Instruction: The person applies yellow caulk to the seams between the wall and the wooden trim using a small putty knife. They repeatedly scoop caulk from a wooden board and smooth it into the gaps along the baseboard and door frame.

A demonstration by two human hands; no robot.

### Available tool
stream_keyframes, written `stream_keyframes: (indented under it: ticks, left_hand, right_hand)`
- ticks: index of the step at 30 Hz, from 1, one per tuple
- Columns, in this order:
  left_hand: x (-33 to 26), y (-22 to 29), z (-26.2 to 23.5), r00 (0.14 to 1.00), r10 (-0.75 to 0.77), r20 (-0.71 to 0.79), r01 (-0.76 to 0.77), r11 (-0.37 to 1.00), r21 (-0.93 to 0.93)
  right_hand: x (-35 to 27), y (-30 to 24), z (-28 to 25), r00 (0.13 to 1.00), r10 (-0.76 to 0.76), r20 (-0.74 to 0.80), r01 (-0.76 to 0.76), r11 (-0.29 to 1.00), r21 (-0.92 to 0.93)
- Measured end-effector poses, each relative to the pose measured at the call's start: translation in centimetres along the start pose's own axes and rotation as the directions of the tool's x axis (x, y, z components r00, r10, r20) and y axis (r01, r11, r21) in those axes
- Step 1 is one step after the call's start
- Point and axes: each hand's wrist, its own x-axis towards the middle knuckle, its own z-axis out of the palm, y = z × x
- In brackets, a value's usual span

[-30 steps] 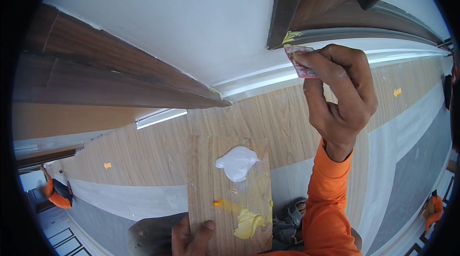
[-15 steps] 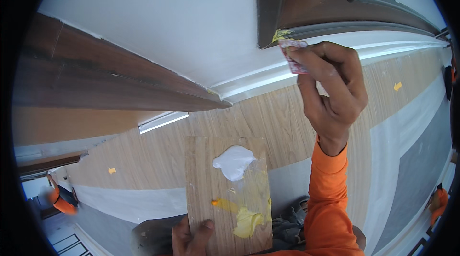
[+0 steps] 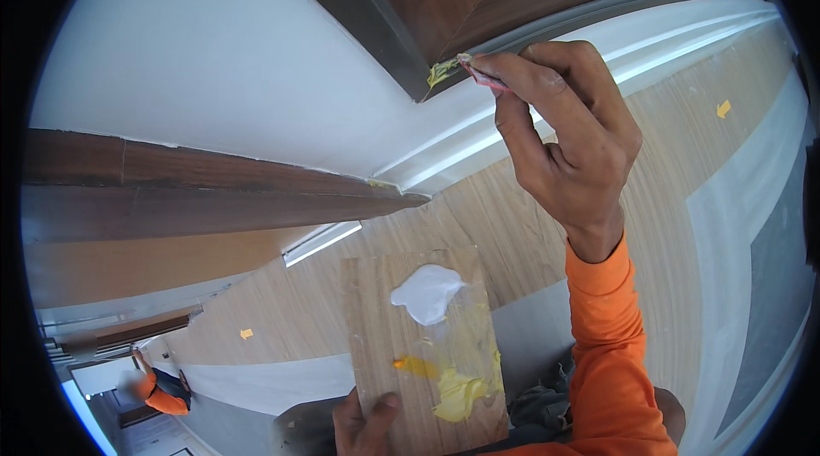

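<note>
My right hand (image 3: 571, 127) pinches a small, thin red-and-white card (image 3: 485, 78) between thumb and fingers. The card's edge meets a smear of yellow putty (image 3: 442, 72) at the lower corner of a dark brown frame (image 3: 393, 25) on the white wall. Down in front of me, my left hand (image 3: 367, 423) grips the near left edge of a flat wooden board (image 3: 376, 311), thumb on top. On the board sit a white blob of paste (image 3: 427, 294), a pale yellow putty mound (image 3: 459, 394) and an orange-yellow streak (image 3: 416, 366).
A dark wooden door frame (image 3: 213, 174) juts in from the left. White skirting (image 3: 478, 149) runs along the wall above the wood-look floor (image 3: 487, 217). Yellow arrow markers (image 3: 723, 108) lie on the floor. Another person in orange (image 3: 162, 392) is far off at the lower left.
My right hand has shifted slightly left with the card, which is now tilted more edge-on at the frame's corner. The whole view has turned, and the left hand still holds the board.
</note>
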Motion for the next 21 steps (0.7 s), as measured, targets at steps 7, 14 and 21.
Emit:
stream_keyframes:
  ticks: [7,14,21]
  left_hand:
    - [0.1,3.9,0.5,0.983,0.141,0.119,-0.162,0.969,0.187]
    - [0.3,2.3,-0.3,1.000,-0.010,0.001,0.010,0.986,0.168]
    - [0.2,3.7,-1.0,0.996,-0.078,0.034,0.070,0.979,0.192]
  right_hand:
    - [-0.4,-0.4,0.3,0.997,0.077,-0.024,-0.078,0.997,-0.017]
    - [-0.5,-0.7,0.2,0.997,0.078,0.005,-0.078,0.994,0.078]
    - [-0.7,-0.2,0.1,0.994,0.103,-0.037,-0.097,0.987,0.129]
